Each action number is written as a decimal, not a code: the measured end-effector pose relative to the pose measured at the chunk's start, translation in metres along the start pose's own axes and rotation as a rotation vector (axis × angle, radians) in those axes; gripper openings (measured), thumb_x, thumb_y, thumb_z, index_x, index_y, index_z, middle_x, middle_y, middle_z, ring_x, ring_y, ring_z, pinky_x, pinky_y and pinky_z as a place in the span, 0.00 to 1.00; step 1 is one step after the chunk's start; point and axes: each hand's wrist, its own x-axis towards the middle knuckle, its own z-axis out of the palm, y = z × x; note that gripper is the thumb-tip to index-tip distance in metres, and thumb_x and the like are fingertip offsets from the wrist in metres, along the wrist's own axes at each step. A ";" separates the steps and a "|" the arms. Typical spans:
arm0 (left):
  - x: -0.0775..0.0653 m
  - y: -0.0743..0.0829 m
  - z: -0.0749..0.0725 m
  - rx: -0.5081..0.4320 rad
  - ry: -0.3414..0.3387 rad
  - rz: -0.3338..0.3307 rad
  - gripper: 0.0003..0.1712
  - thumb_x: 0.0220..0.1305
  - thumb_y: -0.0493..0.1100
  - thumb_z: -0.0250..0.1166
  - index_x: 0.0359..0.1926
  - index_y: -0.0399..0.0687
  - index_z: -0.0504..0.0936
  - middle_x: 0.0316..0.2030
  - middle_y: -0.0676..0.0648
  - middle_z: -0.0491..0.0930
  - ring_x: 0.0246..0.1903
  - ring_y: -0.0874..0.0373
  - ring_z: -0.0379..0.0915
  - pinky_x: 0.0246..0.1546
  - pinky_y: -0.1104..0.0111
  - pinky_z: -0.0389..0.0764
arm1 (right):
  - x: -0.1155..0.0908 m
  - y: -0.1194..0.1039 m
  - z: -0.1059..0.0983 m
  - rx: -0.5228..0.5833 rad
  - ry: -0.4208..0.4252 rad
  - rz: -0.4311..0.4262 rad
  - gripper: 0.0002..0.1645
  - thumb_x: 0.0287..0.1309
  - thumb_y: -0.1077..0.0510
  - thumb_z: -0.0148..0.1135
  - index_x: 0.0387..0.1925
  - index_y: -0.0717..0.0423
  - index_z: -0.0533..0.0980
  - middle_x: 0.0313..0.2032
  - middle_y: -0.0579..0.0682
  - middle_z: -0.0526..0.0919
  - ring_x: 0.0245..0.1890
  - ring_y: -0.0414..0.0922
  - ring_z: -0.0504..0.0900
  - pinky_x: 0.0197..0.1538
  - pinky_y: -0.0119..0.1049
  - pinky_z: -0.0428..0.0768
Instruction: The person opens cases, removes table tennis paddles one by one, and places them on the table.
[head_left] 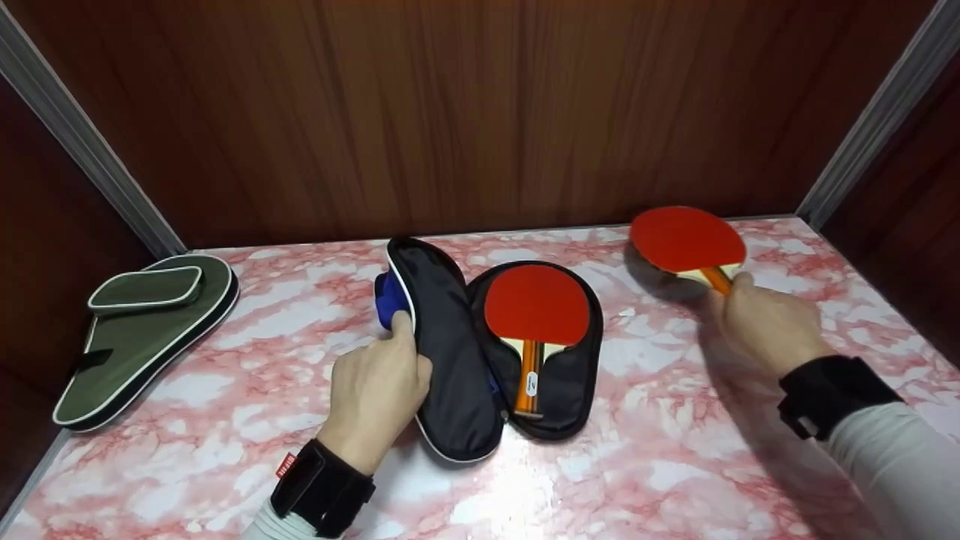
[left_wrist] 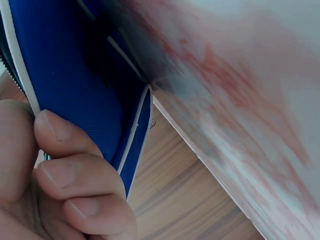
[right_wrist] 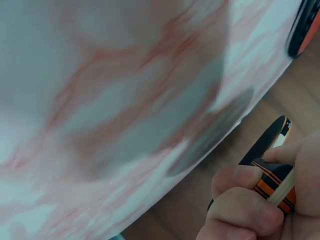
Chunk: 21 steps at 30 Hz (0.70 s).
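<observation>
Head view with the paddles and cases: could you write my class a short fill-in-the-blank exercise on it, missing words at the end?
1. The right hand grips the held paddle by its ____.
2. The resting paddle has a ____ upper face.
3. The left hand grips the edge of the black case, where ____ lining shows.
4. The green case lies to the ____ of the black one.

Missing words: handle; red; blue; left.

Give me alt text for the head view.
The right hand holds a red-faced paddle by its handle; the left hand grips an open black-lined case with a second paddle lying in it. A green case lies at left.
</observation>
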 end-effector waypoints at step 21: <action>0.001 -0.002 0.002 0.009 -0.014 0.001 0.25 0.61 0.38 0.68 0.58 0.28 0.80 0.15 0.40 0.76 0.14 0.41 0.76 0.14 0.49 0.74 | 0.017 0.059 0.006 -0.014 -0.388 0.241 0.28 0.84 0.49 0.44 0.40 0.75 0.65 0.23 0.67 0.73 0.23 0.69 0.78 0.28 0.68 0.80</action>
